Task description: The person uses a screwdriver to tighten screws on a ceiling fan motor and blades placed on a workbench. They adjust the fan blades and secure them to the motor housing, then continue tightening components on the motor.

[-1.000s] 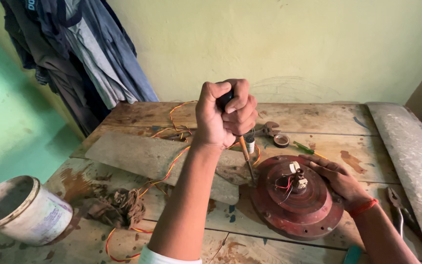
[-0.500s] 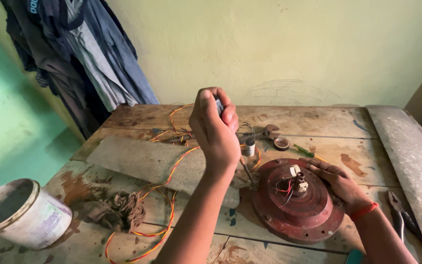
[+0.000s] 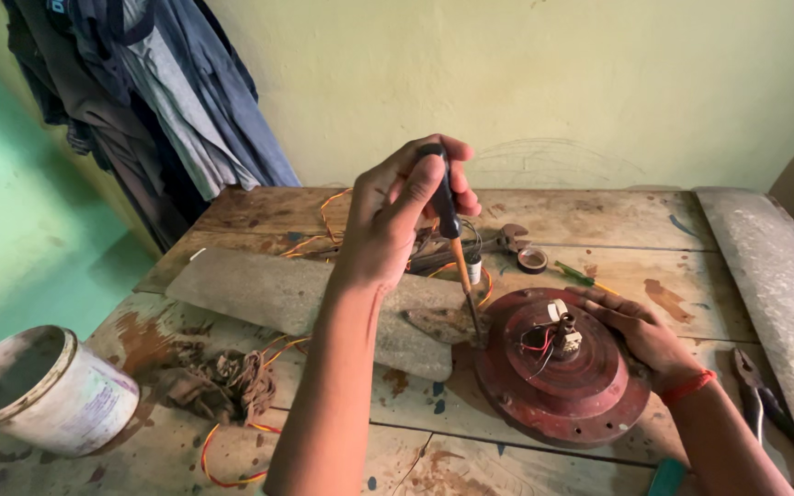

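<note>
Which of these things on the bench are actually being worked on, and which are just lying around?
In use:
left hand gripping the screwdriver
right hand steadying the red motor housing

Lying about:
white bucket
fan blade
tangled wire
tape roll
pliers
hanging clothes
</note>
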